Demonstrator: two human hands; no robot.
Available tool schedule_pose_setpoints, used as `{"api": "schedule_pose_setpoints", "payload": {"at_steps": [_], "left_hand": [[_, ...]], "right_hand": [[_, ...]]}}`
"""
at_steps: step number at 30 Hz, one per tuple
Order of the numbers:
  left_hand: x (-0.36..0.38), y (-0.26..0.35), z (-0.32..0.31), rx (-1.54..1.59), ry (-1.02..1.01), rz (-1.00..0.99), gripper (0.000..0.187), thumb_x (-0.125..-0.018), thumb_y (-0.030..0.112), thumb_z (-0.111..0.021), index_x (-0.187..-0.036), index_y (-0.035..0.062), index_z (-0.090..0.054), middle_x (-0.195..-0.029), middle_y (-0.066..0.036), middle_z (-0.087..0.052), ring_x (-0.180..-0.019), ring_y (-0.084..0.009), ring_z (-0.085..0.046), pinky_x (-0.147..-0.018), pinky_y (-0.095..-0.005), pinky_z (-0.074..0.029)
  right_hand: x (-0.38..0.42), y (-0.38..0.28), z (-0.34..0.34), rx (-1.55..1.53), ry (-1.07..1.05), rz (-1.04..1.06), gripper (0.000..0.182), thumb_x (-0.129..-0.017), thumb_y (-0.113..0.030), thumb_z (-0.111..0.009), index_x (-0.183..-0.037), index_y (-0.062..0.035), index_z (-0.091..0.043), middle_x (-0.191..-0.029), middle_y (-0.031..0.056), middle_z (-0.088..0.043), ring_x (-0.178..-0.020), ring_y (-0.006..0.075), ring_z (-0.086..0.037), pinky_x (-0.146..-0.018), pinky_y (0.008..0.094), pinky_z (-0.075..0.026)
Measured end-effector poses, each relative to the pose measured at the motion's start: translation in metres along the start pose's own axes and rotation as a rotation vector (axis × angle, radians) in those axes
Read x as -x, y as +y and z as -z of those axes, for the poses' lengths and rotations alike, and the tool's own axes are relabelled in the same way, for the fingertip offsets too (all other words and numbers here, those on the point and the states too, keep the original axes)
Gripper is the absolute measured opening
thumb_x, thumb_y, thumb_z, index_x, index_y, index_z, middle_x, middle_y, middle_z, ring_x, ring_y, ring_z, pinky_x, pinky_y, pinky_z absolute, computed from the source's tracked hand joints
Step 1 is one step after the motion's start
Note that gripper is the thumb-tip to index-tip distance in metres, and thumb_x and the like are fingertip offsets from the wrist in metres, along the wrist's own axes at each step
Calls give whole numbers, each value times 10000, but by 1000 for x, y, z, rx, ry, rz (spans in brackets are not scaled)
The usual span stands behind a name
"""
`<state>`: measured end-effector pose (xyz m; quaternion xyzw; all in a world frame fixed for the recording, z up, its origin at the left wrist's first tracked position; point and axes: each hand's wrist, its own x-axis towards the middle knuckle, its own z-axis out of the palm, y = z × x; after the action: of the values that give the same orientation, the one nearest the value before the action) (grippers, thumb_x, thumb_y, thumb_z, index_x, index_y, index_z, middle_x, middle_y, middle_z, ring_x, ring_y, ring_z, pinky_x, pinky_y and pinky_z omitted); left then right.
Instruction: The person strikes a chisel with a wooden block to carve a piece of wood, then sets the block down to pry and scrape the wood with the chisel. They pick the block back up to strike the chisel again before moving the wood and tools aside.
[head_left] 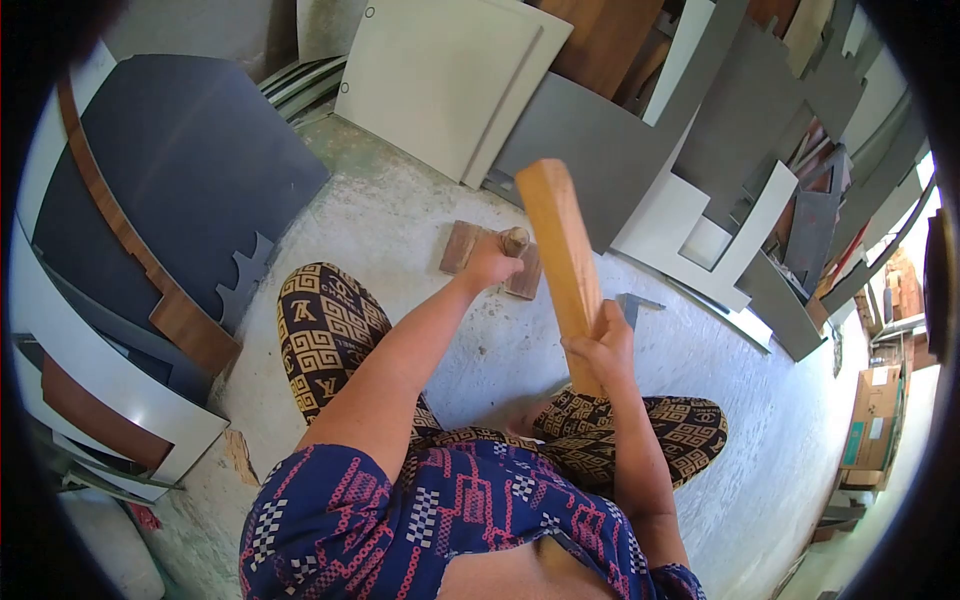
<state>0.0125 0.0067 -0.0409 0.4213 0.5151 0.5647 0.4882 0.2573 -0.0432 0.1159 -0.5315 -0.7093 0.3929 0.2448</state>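
Observation:
My left hand [492, 262] is closed around a short round wooden piece [515, 240] standing over a brown wooden board [460, 246] on the floor. The board shows on both sides of the hand, its middle hidden under the fingers. Raised in my right hand [606, 352] is a long, thick light-brown wooden block [558, 240], gripped near its lower end with the upper end tilted to the left. Just beyond the right hand, a grey L-shaped piece [640, 304] lies on the floor.
I sit on a pale concrete floor [480, 350] with my legs bent. Grey and white panels [450, 85] lean along the far wall. Dark sheets [190, 170] and curved brown strips [95, 410] stand at the left. Cardboard boxes [872, 415] are stacked at the right.

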Motion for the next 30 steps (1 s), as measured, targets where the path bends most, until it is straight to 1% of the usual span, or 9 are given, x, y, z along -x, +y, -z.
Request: {"api": "schedule_pose_setpoints", "payload": {"at_steps": [2,6,10,13,17,18,22,26,30], "left_hand": [[5,18,-1,-251,45,148,272,-676,-14,-659,-939,41,-623,-838,-9,-640,-788,-96,-597,-681,-285,-487],[10,15,0,-204,63,79,281,-649,16,-695,-917,38,-616,-829,-37,-637,-798,-137,-605,-702,-310,-493],[-6,-8,9,-279,221,146,374,-616,60,-738,-972,12,-633,-906,-112,-678,-856,-225,-644,-759,-341,-501],[-1,5,20,-307,258,134,399,-599,71,-760,-972,8,-634,-921,-129,-682,-865,-239,-650,-775,-344,-502],[-1,12,39,-294,375,108,417,-578,82,-780,-963,8,-638,-913,-129,-685,-854,-235,-652,-777,-345,-502],[2,19,47,-267,396,126,420,-573,84,-784,-961,10,-640,-911,-128,-685,-854,-235,-652,-777,-345,-502],[5,29,64,-242,427,160,420,-562,85,-795,-951,19,-649,-909,-125,-687,-849,-235,-654,-772,-347,-503],[11,23,77,-228,462,121,407,-556,89,-801,-933,28,-660,-890,-124,-689,-825,-242,-657,-759,-350,-508],[20,11,84,-306,460,121,374,-558,80,-791,-908,34,-667,-865,-116,-691,-803,-240,-660,-749,-346,-511]], "right_hand": [[0,-11,3,-77,2,-20,460,-568,-180,-787,-885,1,-507,-776,144,-600,-714,246,-600,-656,346,-475],[-3,-14,6,-394,-87,-230,363,-634,-46,-738,-933,24,-544,-809,88,-593,-724,174,-591,-650,308,-497],[-4,-15,9,-724,-124,-491,393,-679,-77,-697,-1008,67,-538,-856,117,-602,-720,204,-609,-657,319,-507],[1,-23,22,-823,-97,-459,378,-686,-83,-691,-1001,67,-546,-861,117,-606,-699,199,-602,-650,316,-503],[5,-65,36,-1022,-115,-106,585,-635,-71,-640,-1174,21,-429,-944,170,-592,-810,300,-650,-717,388,-550],[6,-72,38,-1054,-158,-103,679,-605,-66,-611,-1237,-34,-362,-984,207,-579,-856,368,-649,-739,433,-559],[4,-63,17,-1176,-344,-142,709,-589,-33,-584,-1257,-47,-348,-957,220,-569,-814,378,-640,-707,463,-567],[0,-56,3,-1068,-304,-207,702,-597,12,-556,-1264,-36,-342,-969,186,-549,-771,329,-629,-674,464,-573],[5,-62,-5,-960,-263,-159,666,-664,-33,-615,-1277,-38,-356,-933,176,-558,-758,304,-637,-659,440,-584]]}}
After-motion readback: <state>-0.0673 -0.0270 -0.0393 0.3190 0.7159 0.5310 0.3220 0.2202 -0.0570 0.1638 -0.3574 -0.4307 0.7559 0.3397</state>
